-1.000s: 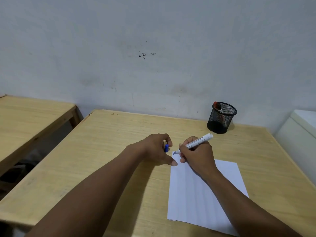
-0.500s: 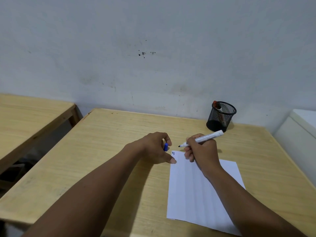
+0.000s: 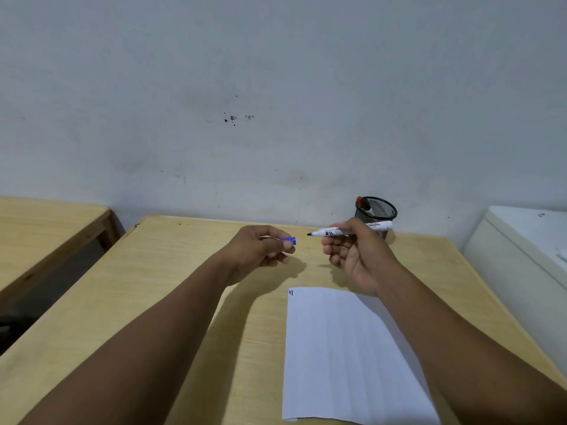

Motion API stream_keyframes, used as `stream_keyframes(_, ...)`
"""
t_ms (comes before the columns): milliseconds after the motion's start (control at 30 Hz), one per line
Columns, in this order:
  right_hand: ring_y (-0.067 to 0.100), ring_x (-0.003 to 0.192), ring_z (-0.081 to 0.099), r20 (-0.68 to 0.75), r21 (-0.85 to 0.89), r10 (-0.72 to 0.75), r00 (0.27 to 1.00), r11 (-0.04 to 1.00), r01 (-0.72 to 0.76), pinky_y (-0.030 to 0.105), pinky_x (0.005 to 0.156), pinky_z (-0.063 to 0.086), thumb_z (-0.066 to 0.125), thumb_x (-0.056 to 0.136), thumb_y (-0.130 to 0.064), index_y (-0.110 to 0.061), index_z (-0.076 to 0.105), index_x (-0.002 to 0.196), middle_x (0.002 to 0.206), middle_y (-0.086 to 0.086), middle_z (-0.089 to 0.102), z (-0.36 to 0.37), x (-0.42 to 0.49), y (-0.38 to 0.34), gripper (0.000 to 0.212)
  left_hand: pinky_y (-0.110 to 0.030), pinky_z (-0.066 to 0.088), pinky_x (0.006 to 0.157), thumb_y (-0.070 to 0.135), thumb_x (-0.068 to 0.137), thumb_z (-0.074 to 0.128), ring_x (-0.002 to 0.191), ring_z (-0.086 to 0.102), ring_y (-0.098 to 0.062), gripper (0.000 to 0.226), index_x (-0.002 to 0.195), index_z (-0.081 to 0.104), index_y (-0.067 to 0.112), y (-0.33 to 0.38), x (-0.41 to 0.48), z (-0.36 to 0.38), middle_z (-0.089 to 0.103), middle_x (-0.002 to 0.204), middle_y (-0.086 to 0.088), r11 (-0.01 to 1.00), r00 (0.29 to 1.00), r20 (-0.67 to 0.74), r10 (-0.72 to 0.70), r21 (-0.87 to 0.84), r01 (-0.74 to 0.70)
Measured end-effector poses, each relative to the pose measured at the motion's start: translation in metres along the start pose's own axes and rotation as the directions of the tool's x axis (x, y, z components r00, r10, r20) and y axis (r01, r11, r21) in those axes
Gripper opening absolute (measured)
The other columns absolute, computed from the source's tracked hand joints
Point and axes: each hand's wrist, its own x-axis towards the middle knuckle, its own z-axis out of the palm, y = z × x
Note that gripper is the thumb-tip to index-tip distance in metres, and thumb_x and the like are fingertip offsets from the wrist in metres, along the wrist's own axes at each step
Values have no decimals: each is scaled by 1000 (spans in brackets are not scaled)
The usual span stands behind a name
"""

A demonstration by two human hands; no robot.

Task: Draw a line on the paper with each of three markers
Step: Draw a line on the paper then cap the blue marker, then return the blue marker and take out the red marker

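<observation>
A white sheet of paper (image 3: 343, 354) lies on the wooden table (image 3: 171, 271), with two short dark marks (image 3: 291, 292) at its far left corner. My right hand (image 3: 356, 253) holds an uncapped white marker (image 3: 331, 232) level above the table, tip pointing left. My left hand (image 3: 260, 248) holds the blue cap (image 3: 290, 240), its open end facing the tip a short gap away. Both hands hover beyond the paper's far edge. A red-capped marker (image 3: 363, 204) stands in the black mesh cup (image 3: 379, 211) behind my right hand.
A second wooden table (image 3: 43, 228) stands to the left across a gap. A white cabinet (image 3: 521, 256) sits at the right. The wall runs close behind the table's far edge.
My right hand lifted the marker off the paper and turned it level. My left hand rose from the paper's corner with the cap. Both hands now hover facing each other.
</observation>
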Motion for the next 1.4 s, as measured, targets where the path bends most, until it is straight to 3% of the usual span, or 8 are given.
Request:
stream_keyframes(267, 15, 44, 63, -21, 33, 10, 1000, 999, -10, 22, 42, 42, 56, 94, -15, -1, 65, 85, 63, 11, 70, 4, 5, 0, 19, -27, 54, 70, 10, 91, 76, 72, 71, -21, 21, 111, 72, 4, 20, 11, 15, 78, 97, -10, 996, 996, 93, 13, -91, -4)
stream_keyframes(567, 10, 43, 60, 64, 98, -14, 998, 995, 8, 19, 40, 43, 64, 99, -20, -7, 63, 84, 61, 6, 69, 2, 8, -2, 20, -29, 55, 69, 12, 91, 77, 60, 66, -17, 13, 95, 71, 2, 32, 15, 33, 72, 75, -7, 993, 992, 25, 122, -5, -122)
stream_keyframes(733, 15, 43, 59, 0, -228, -8, 1000, 974, 7, 21, 40, 40, 68, 92, -51, -9, 63, 87, 62, 9, 68, -49, 11, -85, 42, -28, 51, 58, 12, 92, 76, 52, 64, -16, 17, 96, 72, -4, 90, 55, 84, 70, 68, -6, 949, 962, 17, 272, 158, -271)
stream_keyframes(900, 12, 41, 55, -132, -711, 72, 989, 688, -145, 20, 38, 32, 70, 93, -44, -8, 65, 89, 62, 7, 66, -61, 12, -124, 36, -18, 48, 53, 20, 88, 79, 53, 70, -11, 17, 89, 73, 4, 114, 75, 88, 75, 69, -5, 829, 892, -92, 443, 421, -368)
stream_keyframes(967, 14, 42, 57, -171, -750, -5, 985, 650, -127, 22, 41, 34, 69, 95, -33, -5, 67, 94, 63, 10, 67, -66, 16, -130, 28, -15, 50, 51, 21, 89, 78, 58, 73, -11, 15, 91, 73, 7, 114, 78, 93, 77, 76, -8, 769, 882, -72, 465, 527, -362)
stream_keyframes(1067, 17, 43, 62, -180, -799, -92, 979, 595, -91, 22, 43, 38, 69, 95, -25, 1, 70, 100, 63, 12, 70, -67, 19, -135, 27, -31, 59, 67, 23, 89, 77, 73, 75, -23, 14, 89, 73, 9, 113, 86, 103, 76, 75, -7, 680, 861, -32, 508, 628, -378)
stream_keyframes(1200, 20, 46, 63, -170, -845, -104, 980, 527, -90, 24, 46, 38, 65, 97, -17, 6, 68, 103, 71, 17, 70, -71, 26, -134, 24, -31, 50, 70, 24, 89, 75, 78, 64, -23, 12, 92, 74, 12, 108, 105, 122, 64, 72, 4, 564, 862, 36, 506, 742, -362)
stream_keyframes(1400, 25, 55, 68, -131, -877, -117, 984, 477, -60, 22, 48, 43, 61, 98, -17, 4, 67, 105, 72, 16, 73, -77, 47, -131, 23, -34, 49, 89, 40, 86, 76, 105, 56, -17, 37, 119, 75, 22, 101, 124, 130, 63, 107, 0, 456, 900, 153, 408, 820, -346)
